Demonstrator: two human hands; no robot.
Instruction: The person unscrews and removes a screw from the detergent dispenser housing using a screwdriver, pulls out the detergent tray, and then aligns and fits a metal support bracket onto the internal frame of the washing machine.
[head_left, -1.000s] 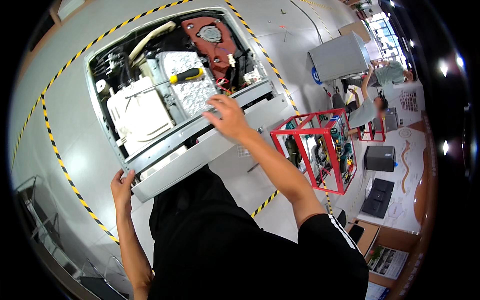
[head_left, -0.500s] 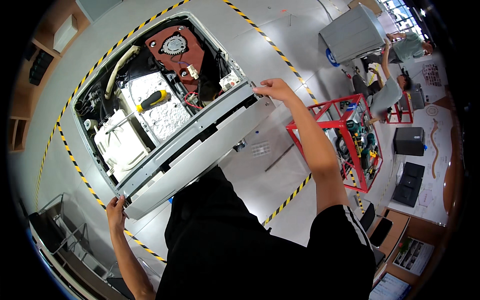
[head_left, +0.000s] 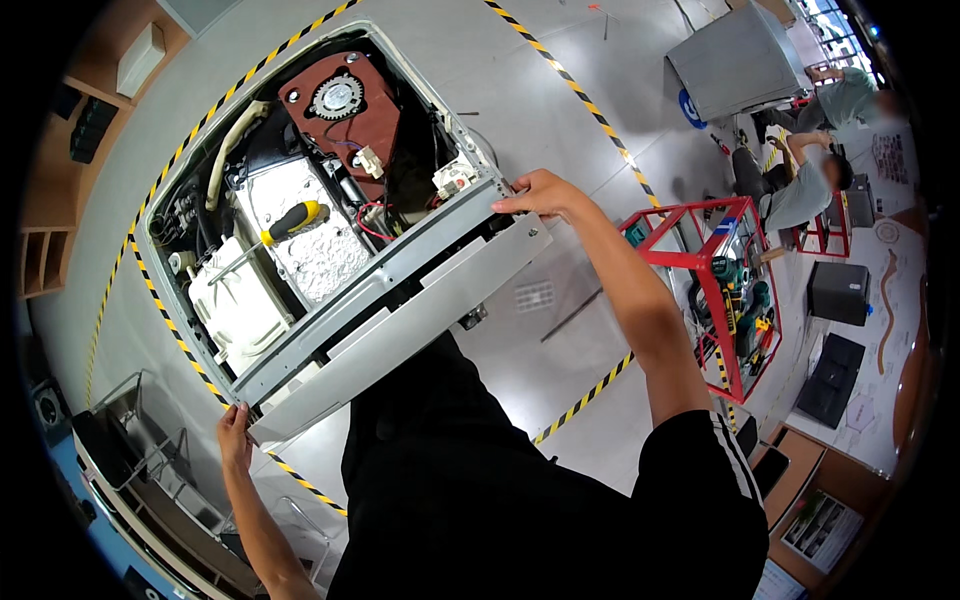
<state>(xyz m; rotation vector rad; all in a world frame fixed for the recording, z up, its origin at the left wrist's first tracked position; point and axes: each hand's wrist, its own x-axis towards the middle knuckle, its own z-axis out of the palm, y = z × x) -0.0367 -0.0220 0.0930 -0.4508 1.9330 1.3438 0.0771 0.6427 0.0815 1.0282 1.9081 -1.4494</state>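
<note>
An open-topped appliance, like a washing machine (head_left: 152, 215), stands before me with its inner parts exposed. Along its near side runs a grey metal rail (head_left: 350, 292), and a long light-grey front panel (head_left: 420, 335) leans out from it with a gap between. At the rail's right end my right hand (head_left: 545, 194) grips the corner, thumb on the near side. My left hand (head_left: 236, 437) pinches the left corner, where rail and panel meet; its fingertips are partly hidden. A screwdriver (head_left: 292, 222) with a yellow-and-black handle lies across the silver foil-covered block (head_left: 325, 262).
Inside are a reddish-brown cover (head_left: 345, 95), a white plastic housing (head_left: 235, 300) and loose wires. Yellow-black tape (head_left: 575, 85) marks the floor. Right stands a red-framed tool cart (head_left: 705, 265); beyond it, two people work near a grey appliance (head_left: 738, 62). A chair (head_left: 110, 445) stands left.
My right hand has closed from outstretched fingers into a grip at the rail's end. The panel's right end sits slightly farther from the rail. The view has shifted a little.
</note>
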